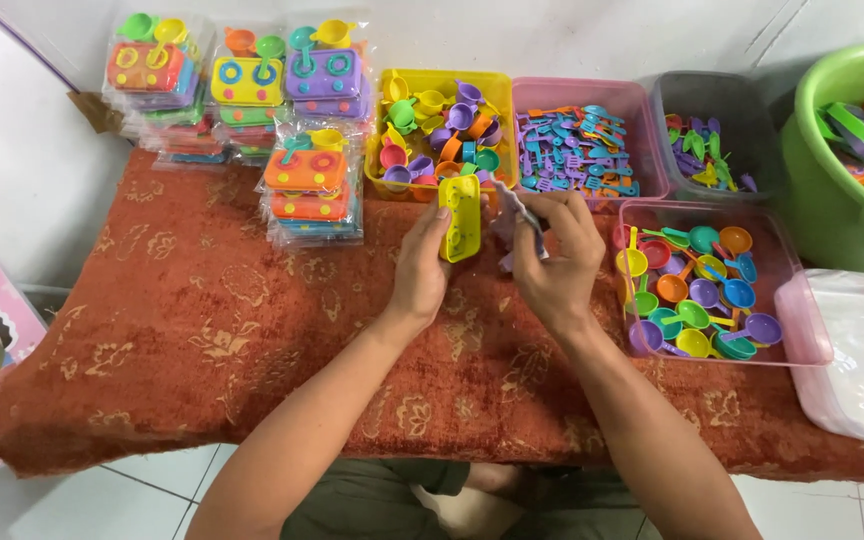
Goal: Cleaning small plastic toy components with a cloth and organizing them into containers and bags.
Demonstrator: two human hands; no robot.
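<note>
Left hand (420,270) is clamped on a yellow rectangular plastic toy stove (460,217), its long axis running twelve to six, while at three o'clock, just beside it, the right hand (552,262) pinches small purple plastic toy pieces (505,222).

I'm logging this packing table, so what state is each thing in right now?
Left hand: holds the yellow toy stove upright off the cloth.
Right hand: fingers closed on small purple pieces.
Yellow bin: open, heaped with toy cups.
Pink bin: open, full of utensils.
Grey bin: open, partly filled.
Clear bin: open, holding toy pans.
Packed sets: sealed, stacked.
Green tub: open, holding toys.
</note>
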